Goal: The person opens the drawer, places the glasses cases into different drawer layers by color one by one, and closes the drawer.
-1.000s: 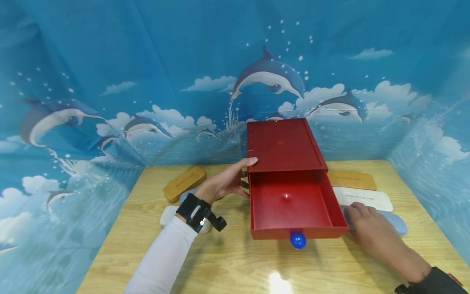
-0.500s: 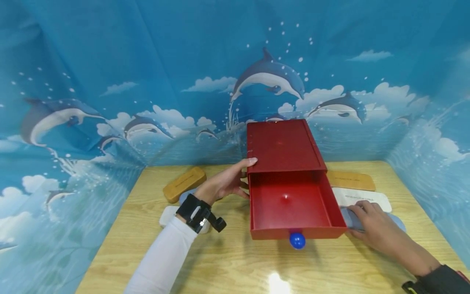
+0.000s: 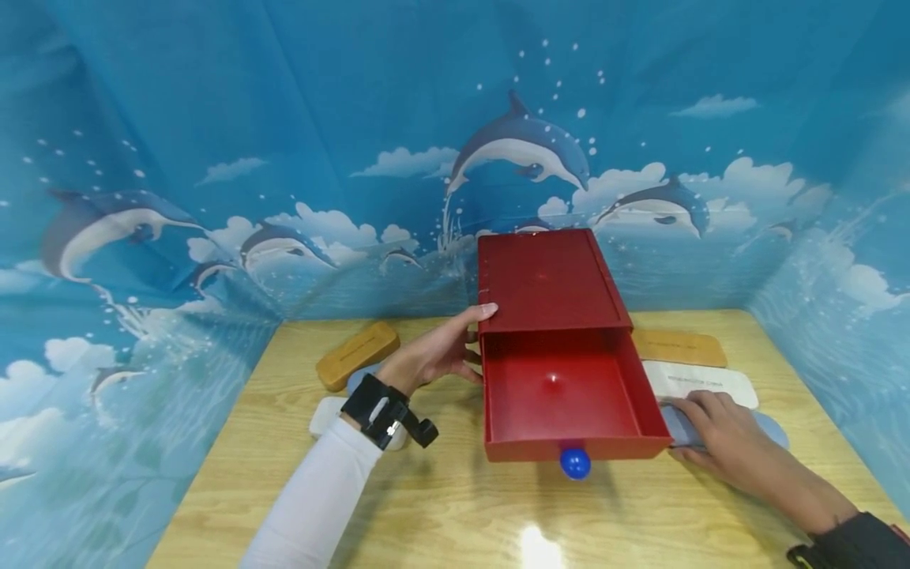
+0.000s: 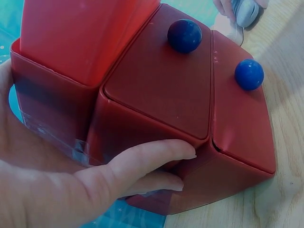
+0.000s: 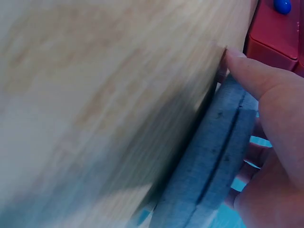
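A red drawer unit [image 3: 550, 276] stands in the middle of the table, its top drawer [image 3: 562, 395] pulled out with nothing inside. Blue ball knobs [image 4: 249, 74] sit on the two closed lower drawers in the left wrist view. My left hand [image 3: 444, 352] steadies the unit's left side, thumb over the top edge, fingers [image 4: 152, 156] extended along the wall. To the right of the unit, my right hand [image 3: 732, 438] holds a grey-blue glasses case [image 5: 209, 156] lying on the table, thumb on its near side and fingers over the far side.
Behind the held case lie a white glasses case [image 3: 700, 383] and an orange-brown one [image 3: 678, 348]. Left of the unit are another orange-brown case [image 3: 358, 356], a blue case [image 3: 360, 379] and a white case [image 3: 325, 415], partly hidden by my left arm. A dolphin-print curtain [image 3: 398, 103] surrounds the table.
My right hand has shifted slightly to the right on the grey-blue glasses case, so more of the case's left end shows. My left hand and the open drawer have stayed in place.
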A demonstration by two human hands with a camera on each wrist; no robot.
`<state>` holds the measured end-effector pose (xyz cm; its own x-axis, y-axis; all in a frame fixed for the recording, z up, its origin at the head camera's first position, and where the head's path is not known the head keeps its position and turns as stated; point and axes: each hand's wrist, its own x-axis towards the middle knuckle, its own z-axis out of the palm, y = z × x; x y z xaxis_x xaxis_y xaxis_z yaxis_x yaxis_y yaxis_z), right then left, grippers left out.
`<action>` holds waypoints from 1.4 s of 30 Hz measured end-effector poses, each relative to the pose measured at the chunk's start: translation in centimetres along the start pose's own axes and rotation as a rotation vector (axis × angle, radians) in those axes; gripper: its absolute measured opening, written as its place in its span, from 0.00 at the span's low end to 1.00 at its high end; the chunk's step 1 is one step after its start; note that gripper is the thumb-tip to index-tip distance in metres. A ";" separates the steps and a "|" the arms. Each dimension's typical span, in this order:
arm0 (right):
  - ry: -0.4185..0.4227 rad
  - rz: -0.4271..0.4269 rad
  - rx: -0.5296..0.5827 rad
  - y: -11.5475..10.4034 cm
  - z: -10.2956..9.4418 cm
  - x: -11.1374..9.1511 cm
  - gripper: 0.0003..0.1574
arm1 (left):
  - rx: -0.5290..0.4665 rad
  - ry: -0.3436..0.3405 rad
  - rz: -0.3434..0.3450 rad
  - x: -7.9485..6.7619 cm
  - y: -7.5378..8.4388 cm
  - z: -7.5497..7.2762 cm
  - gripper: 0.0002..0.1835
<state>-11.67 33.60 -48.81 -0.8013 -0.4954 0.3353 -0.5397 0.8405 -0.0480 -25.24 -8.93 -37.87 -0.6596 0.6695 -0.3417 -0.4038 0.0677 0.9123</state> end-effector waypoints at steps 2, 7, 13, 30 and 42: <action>-0.021 0.010 0.005 -0.1 0.0 -0.1 0.44 | -0.001 0.005 -0.002 0.1 0.0 0.0 0.42; -0.093 0.063 0.020 -0.3 -0.1 -0.3 0.44 | -0.002 0.003 -0.002 0.1 0.0 0.0 0.42; -0.150 0.091 0.019 -0.1 -0.2 -0.6 0.42 | -0.003 0.000 0.001 0.0 0.0 0.0 0.43; -0.118 0.078 0.090 -0.3 0.2 -1.2 0.47 | 0.000 -0.019 0.014 -0.2 -0.3 0.1 0.40; -0.232 0.191 0.090 -0.4 0.2 -1.1 0.48 | -0.005 -0.002 0.017 -0.2 -0.3 0.2 0.42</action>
<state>-10.60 33.82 -49.33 -0.9222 -0.3761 0.0895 -0.3864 0.9054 -0.1759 -24.89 -8.90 -38.04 -0.6650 0.6720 -0.3258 -0.3955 0.0531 0.9169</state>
